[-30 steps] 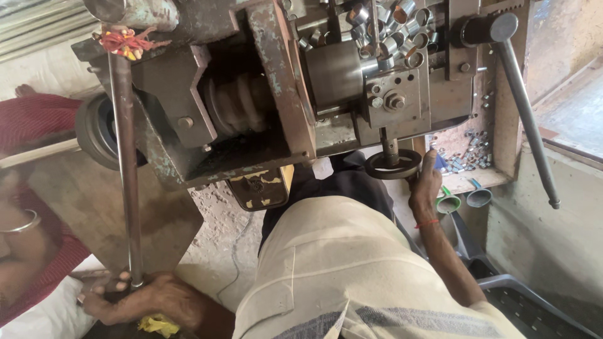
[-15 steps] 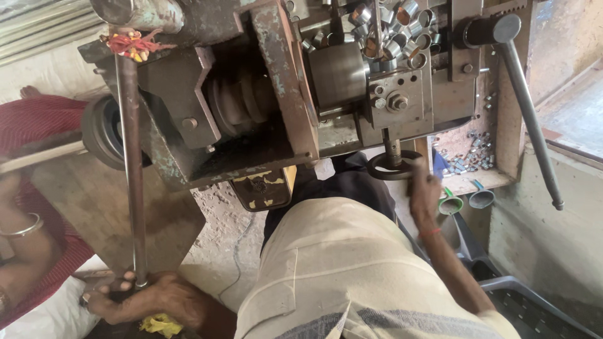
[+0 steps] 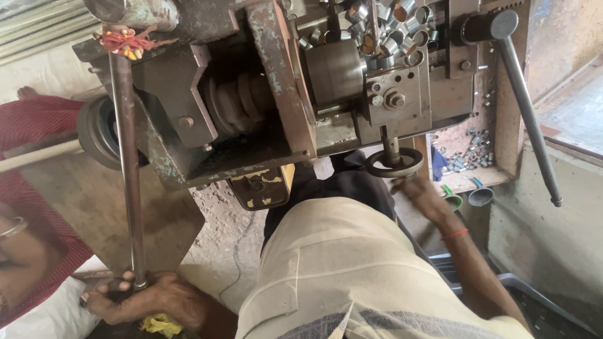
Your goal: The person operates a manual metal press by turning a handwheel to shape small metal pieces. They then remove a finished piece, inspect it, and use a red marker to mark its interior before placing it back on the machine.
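Steel everywhere: the left hand [image 3: 147, 298] is clenched round the foot of the long lever bar [image 3: 125, 163], while the right hand [image 3: 424, 194] sits blurred just under the small handwheel [image 3: 394, 163] of the lathe [image 3: 276, 81]; its grip is unclear. Feeding looks underway; a steady wheel turn seems needed.

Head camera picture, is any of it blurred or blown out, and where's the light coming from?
Head view: the right hand below the small handwheel is smeared by motion blur; the left hand gripping the long steel lever is sharp. Daylight brightens the right-hand floor; the machine's recess by the pulley lies in deep shadow.
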